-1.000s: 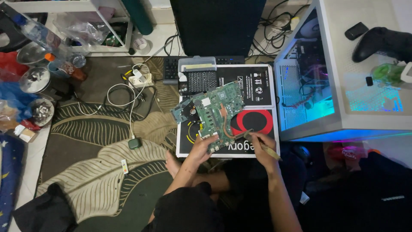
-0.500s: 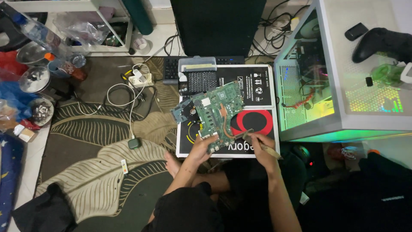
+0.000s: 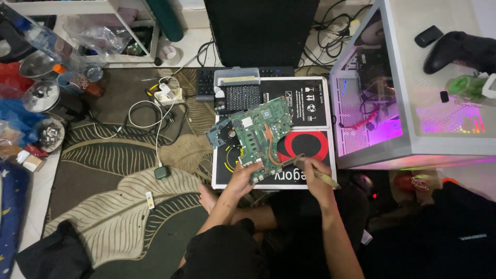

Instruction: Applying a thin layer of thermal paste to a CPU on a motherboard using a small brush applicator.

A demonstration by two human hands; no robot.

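The person wears dark clothing: black shorts cover the lap (the fabric looks plain, with no print that can be made out). Both forearms are bare, with no sleeves reaching them, and no watch or bracelet shows on either wrist. The left hand and right hand are ungloved. One bare foot shows by the left forearm.

1. White computer case, side panel lit purple, at right.
2. Black game controller on top of the case, green object near it.
3. Black keyboard beyond the work area.
4. White power strip with looping cables on a leaf-patterned rug.
5. Clutter of bags along the left edge.
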